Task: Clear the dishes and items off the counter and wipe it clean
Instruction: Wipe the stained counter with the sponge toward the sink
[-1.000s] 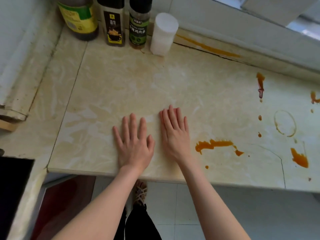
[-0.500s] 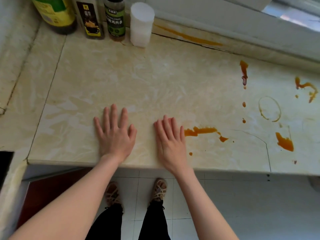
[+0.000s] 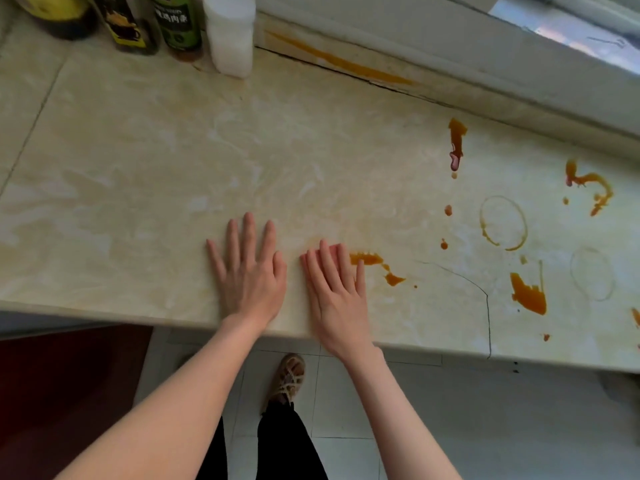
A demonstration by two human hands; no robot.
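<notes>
The table [image 3: 311, 150] runs across the view, pale marble, with bottles [image 3: 176, 22] and a white tub [image 3: 230, 32] at its back left. Orange sauce dirties its right half: an orange spill [image 3: 367, 258], a larger blot [image 3: 528, 294] and ring marks [image 3: 504, 223].

The left hand [image 3: 249, 282] lies flat with fingers spread and holds nothing. The right hand [image 3: 337, 299] also lies flat, its fingers [image 3: 325, 261] straight. A scrap of pink [image 3: 335, 247] shows under them, perhaps a cloth; I cannot tell.

The little finger touches the spill's near end. If that hand slides left, it would likely drag sauce over the clean half. A pull toward the front edge could push drips onto the floor [image 3: 346, 403]. Sauce could also get worked into the crack [image 3: 488, 306]. A wide sweep could knock the bottles over.
</notes>
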